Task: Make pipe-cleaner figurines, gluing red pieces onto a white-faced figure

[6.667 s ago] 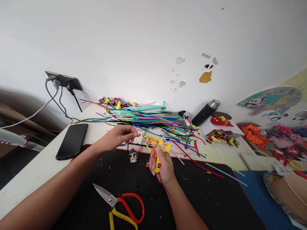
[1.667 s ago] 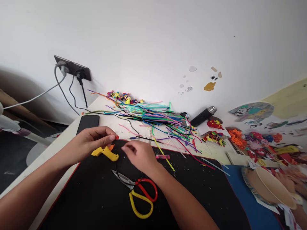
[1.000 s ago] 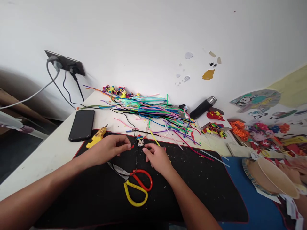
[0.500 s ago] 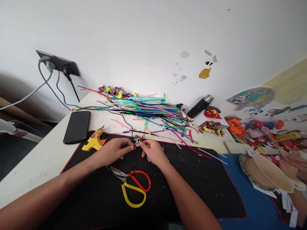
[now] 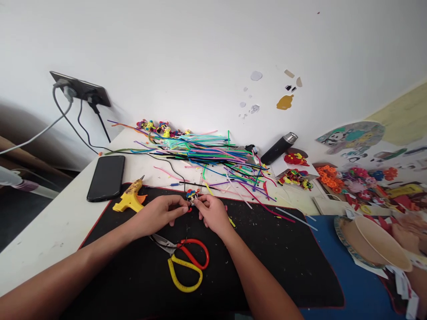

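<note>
My left hand and my right hand meet at the far edge of the black mat. Both pinch a small colourful figure head between their fingertips. A tiny red piece shows just under my left fingertips. A yellow glue gun lies on the mat to the left of my left hand. Scissors with red and yellow handles lie on the mat just below my wrists.
A black phone lies on the white table at left. A heap of coloured pipe cleaners fills the back, with a black flask beside it. Craft flowers and paper bowls crowd the right. Cables run to a wall socket.
The glue gun left my right hand and now lies at the mat's left. Both hands moved together onto the small figure head, and in the last half second barely shifted.
</note>
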